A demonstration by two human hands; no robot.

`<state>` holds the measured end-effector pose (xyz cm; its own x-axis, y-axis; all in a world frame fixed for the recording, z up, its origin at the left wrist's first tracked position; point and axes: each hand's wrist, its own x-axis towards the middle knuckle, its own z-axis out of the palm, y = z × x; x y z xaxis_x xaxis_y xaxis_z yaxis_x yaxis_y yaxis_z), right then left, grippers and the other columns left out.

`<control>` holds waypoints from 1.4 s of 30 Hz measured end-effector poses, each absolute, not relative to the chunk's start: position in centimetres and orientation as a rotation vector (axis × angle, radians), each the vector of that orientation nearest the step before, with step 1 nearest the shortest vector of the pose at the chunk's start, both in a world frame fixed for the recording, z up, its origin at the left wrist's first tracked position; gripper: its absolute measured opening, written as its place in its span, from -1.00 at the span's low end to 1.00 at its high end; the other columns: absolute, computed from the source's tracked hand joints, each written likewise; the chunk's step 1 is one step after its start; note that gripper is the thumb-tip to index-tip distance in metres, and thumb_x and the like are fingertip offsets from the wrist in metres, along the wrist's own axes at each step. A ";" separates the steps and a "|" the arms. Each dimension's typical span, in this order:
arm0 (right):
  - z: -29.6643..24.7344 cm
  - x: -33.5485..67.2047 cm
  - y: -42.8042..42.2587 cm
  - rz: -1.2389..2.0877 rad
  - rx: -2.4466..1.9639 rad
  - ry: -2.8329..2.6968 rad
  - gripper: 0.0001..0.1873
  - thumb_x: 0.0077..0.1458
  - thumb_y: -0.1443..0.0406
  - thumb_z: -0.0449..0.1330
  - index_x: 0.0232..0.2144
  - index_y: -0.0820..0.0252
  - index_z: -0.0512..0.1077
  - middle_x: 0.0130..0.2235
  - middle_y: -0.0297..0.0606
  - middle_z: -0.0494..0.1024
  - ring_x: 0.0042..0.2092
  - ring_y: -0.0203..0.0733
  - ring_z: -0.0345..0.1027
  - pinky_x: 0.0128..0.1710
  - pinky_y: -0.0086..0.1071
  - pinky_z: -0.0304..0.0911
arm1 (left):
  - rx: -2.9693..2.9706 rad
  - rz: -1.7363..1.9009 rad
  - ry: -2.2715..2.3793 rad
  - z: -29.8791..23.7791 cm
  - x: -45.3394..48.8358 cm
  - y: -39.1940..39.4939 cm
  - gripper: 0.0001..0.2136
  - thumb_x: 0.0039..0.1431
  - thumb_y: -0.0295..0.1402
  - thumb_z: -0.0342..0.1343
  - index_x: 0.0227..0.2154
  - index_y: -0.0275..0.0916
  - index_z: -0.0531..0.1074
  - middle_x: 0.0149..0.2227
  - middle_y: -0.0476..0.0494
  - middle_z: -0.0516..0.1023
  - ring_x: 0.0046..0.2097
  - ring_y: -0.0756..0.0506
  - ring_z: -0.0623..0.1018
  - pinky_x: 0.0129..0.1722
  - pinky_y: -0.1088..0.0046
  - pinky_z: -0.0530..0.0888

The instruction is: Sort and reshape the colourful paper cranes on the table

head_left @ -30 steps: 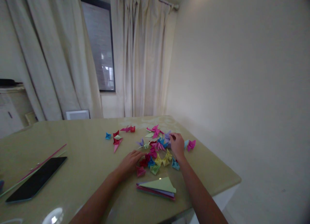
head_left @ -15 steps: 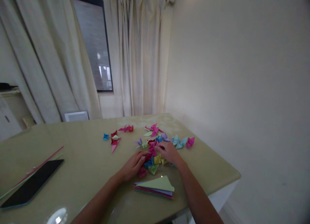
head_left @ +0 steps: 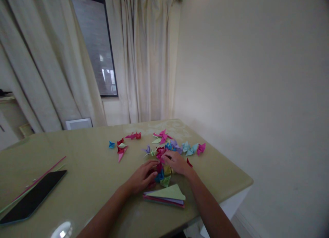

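Observation:
A loose cluster of small folded paper pieces in several colours lies on the table. My left hand rests at the cluster's left side, fingers stretched out and apart, its fingertips against dark pink pieces. From the right, my right hand reaches in with bent fingers closed at a bright pink folded paper piece. Just below the hands are a blue piece, a light green one and a yellow one, partly covered. A dark red piece shows beside my right wrist.
A stack of coloured paper lies near the table's front edge. A black tablet-like slab and thin pink and green strips are at left. More folded pieces sit further back, including a blue one. A wall borders the right.
The dark red piece now shows to the right of my right wrist. My left thumb has moved slightly away from its fingers, and the pieces between the hands have shifted a little.

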<state>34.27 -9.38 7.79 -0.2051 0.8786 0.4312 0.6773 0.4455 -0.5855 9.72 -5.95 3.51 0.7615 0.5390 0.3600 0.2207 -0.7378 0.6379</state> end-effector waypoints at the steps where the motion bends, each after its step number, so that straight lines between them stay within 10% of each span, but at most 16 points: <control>1: 8.1 35.0 -9.5 0.310 -1.326 -1.914 -0.56 0.44 0.12 0.02 -0.37 0.18 0.54 -0.38 -0.31 0.55 -0.32 -0.19 0.40 -0.27 -0.37 0.24 | 2.404 0.720 0.554 3.5 9.7 -6.0 -0.47 0.41 0.01 0.03 0.32 -0.12 0.34 0.33 -0.30 0.40 0.33 -0.28 0.41 0.34 0.11 0.36; 16: 2.1 41.0 -12.9 0.257 -1.441 -1.697 -0.51 0.33 -0.04 0.15 0.07 0.15 0.54 0.11 -0.05 0.58 0.14 0.05 0.43 0.22 -0.05 0.28 | 2.637 0.678 0.474 3.0 10.0 -5.9 -0.25 0.17 0.08 0.31 0.36 -0.06 0.29 0.36 -0.30 0.38 0.35 -0.34 0.39 0.33 0.05 0.38; 31: 3.4 38.2 -13.7 0.355 -1.312 -2.049 -0.26 0.19 -0.07 0.33 0.27 0.19 0.41 0.23 0.05 0.50 0.24 0.14 0.38 0.28 0.01 0.24 | 2.770 0.777 0.544 1.6 11.5 -6.0 -0.30 0.16 0.05 0.31 0.31 -0.10 0.36 0.29 -0.31 0.47 0.26 -0.35 0.49 0.27 0.01 0.42; 42: 3.1 38.5 -13.2 0.405 -1.237 -2.127 -0.11 0.18 -0.25 0.24 0.32 0.20 0.36 0.28 0.11 0.45 0.29 0.24 0.33 0.32 0.11 0.18 | 2.707 0.801 0.673 2.4 12.2 -6.6 -0.43 0.08 -0.32 0.29 0.21 -0.09 0.43 0.22 -0.22 0.54 0.21 -0.29 0.53 0.25 0.08 0.45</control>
<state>38.50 -13.17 3.10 -0.3555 0.8582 0.3702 0.6624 0.5108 -0.5481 12.16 -6.57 2.43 0.7439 0.4919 0.4524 0.3610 -0.8655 0.3473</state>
